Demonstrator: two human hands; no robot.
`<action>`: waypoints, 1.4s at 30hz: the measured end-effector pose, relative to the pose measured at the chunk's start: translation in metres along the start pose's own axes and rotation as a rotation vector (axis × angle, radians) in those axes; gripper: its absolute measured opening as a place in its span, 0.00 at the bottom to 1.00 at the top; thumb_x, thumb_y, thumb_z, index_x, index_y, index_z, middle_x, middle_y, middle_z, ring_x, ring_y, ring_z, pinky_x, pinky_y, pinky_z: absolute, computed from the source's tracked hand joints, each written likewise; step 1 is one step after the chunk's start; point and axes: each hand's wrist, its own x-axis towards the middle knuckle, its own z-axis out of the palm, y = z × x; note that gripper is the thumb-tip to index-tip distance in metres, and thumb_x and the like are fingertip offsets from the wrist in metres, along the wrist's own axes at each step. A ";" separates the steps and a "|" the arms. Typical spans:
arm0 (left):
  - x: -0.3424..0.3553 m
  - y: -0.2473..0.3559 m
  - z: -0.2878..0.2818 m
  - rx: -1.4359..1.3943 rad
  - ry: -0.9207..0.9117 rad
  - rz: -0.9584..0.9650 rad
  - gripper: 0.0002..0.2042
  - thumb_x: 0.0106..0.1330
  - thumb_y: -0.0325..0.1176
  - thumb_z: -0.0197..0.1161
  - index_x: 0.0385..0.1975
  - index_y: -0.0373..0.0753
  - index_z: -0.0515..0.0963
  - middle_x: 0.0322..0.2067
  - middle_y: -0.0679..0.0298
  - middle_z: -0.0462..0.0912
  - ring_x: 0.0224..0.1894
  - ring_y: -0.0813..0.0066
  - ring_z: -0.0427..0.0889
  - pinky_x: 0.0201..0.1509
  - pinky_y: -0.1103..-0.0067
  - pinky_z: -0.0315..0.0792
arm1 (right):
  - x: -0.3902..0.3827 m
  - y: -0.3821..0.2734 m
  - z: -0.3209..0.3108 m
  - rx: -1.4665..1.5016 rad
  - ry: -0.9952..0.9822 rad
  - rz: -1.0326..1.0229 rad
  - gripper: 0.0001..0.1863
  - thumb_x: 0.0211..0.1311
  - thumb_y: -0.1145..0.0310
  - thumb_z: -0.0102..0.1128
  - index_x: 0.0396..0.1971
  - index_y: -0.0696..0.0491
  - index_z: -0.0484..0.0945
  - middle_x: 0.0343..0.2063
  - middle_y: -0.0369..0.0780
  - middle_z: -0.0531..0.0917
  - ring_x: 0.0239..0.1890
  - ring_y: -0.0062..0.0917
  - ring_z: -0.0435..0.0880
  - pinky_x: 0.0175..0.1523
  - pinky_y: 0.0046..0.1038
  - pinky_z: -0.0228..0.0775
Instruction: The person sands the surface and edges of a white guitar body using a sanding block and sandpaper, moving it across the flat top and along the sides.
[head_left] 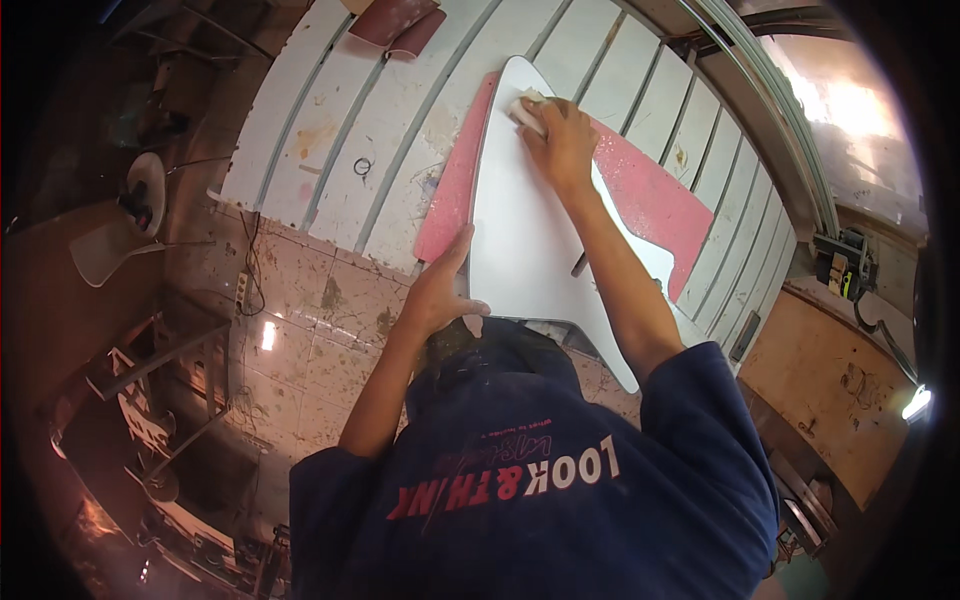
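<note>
A smooth white panel (520, 230) with a curved, pointed outline lies on a pink sheet (645, 190) on the slatted worktable. My left hand (440, 290) grips the panel's near left edge, thumb and fingers spread along the rim. Toward the panel's far end, my right hand (562, 140) is closed around a small whitish pad (528, 112) pressed to the surface. Whether the pad is folded cloth or abrasive paper I cannot tell. A short dark slot or bar (579, 264) shows beside my right forearm, partly hidden by it.
Brown-red curled sheets, apparently sandpaper (395, 25), lie at the table's far left. The white slatted table (330, 130) has gaps between its boards. A power strip (243, 290) hangs by the left edge. Tools (845, 265) stand at right, beside a wooden board (830, 370).
</note>
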 end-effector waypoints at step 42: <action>-0.003 -0.024 0.006 -0.259 0.149 0.033 0.52 0.54 0.33 0.82 0.79 0.37 0.57 0.78 0.51 0.62 0.79 0.61 0.63 0.81 0.71 0.59 | 0.003 -0.027 0.013 0.040 -0.182 -0.229 0.23 0.61 0.59 0.72 0.57 0.37 0.84 0.55 0.42 0.83 0.55 0.44 0.81 0.56 0.52 0.72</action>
